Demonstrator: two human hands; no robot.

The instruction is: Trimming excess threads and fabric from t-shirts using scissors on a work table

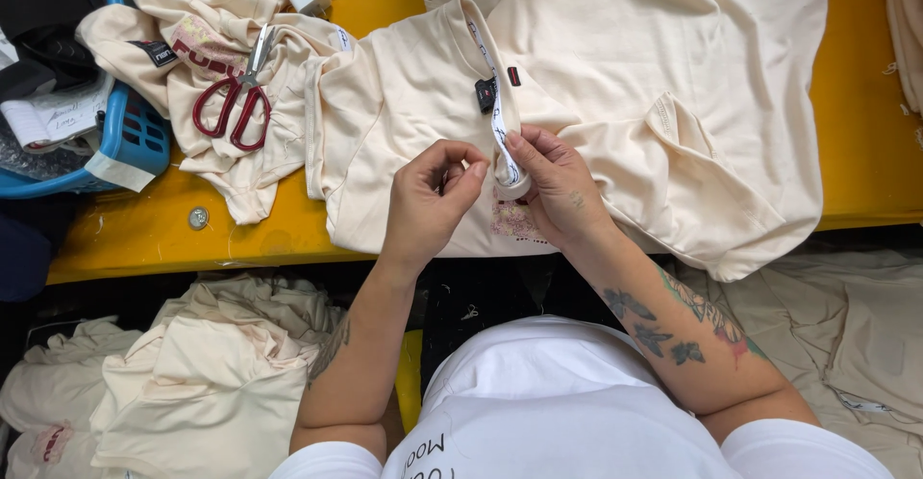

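printed tape strip (499,123), long axis up-down, lower end pinched between both hands' fingers (515,144) over the cream shirt (663,85)

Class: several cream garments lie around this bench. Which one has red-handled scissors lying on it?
The crumpled cream garment at the bench's left end, beside the blue basket; the scissors rest on it.

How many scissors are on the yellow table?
1. The red-handled scissors lie on the cream garment left of the hands, beside the blue basket. Fabric could hide more.

white printed label tape (502,142) — pinched upright | cream garment (615,94) — spread on yellow table (865,133)
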